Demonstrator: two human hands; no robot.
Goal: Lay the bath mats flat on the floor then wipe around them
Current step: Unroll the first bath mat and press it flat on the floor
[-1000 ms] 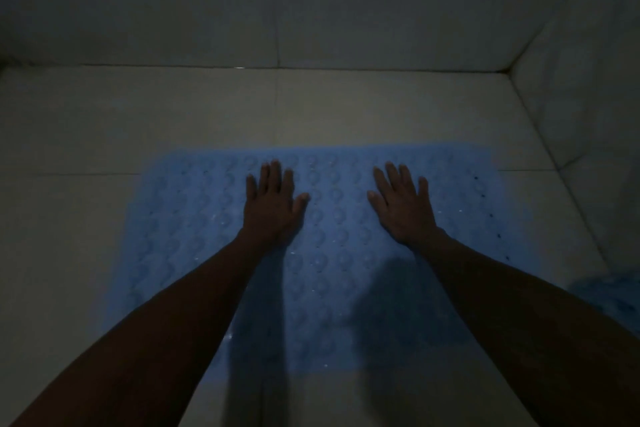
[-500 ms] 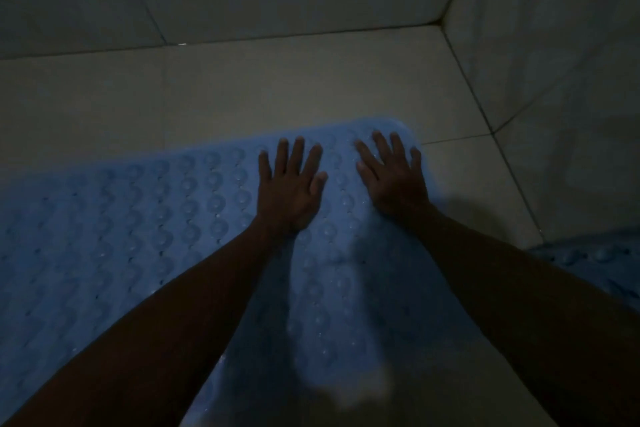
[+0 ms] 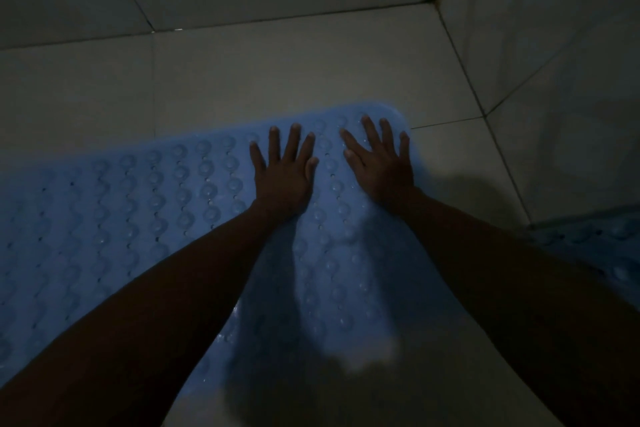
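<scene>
Both hands now sit close together near the far right corner of the blue bath mat [image 3: 145, 218], whereas a second ago they were spread apart over its middle. That mat lies flat on the pale tiled floor [image 3: 277, 80], bumpy side up, its far right corner close to the right wall [image 3: 554, 62]. The left hand [image 3: 282, 177] presses palm down on it with fingers spread. Just beside it, the right hand [image 3: 381, 166] also lies palm down with fingers fanned out, its little finger at the mat's right edge. A second blue mat [image 3: 602, 239] shows at the right, beyond the right forearm, partly hidden.
</scene>
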